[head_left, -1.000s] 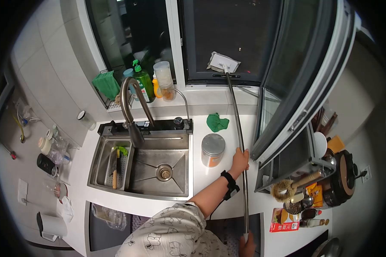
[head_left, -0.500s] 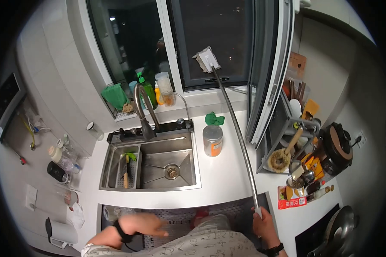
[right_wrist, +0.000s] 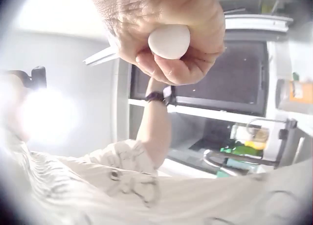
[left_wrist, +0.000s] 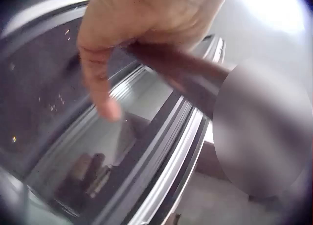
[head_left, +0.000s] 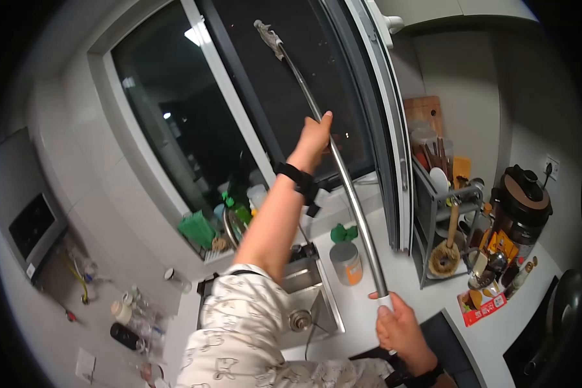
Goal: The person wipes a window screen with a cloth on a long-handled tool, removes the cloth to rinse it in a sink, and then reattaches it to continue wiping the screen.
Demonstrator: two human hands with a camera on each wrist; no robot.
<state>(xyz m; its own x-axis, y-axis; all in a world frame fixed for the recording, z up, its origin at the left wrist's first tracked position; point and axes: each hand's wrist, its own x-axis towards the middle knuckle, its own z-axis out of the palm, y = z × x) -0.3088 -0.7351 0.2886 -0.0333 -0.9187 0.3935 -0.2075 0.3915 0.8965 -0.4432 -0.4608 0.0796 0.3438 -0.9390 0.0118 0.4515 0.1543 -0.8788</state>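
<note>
High against the dark window pane [head_left: 174, 123], at about twelve o'clock from the person, a long metal pole [head_left: 349, 194] slants up to a small cleaning pad [head_left: 267, 31] pressed near the top of the glass. The left hand [head_left: 313, 136] reaches up with the arm stretched out, and its fingers curl around the pole partway along; the left wrist view shows the thumb and fingers [left_wrist: 98, 83] wrapped about the dark shaft. The right hand [head_left: 401, 330] sits low at about five o'clock, clamped tight on the bottom end of the pole, and the right wrist view shows its fingers [right_wrist: 171, 71] closed around the white end cap [right_wrist: 169, 41]. Below the raised arm, at about six o'clock, lies a steel sink [head_left: 310, 304], with a metal-lidded jar [head_left: 346, 262] and a green cloth [head_left: 343, 233] just beside it on the white counter [head_left: 401, 271]. Off at three o'clock stand a dish rack [head_left: 446, 246] and a dark rice cooker [head_left: 524, 200].
</note>
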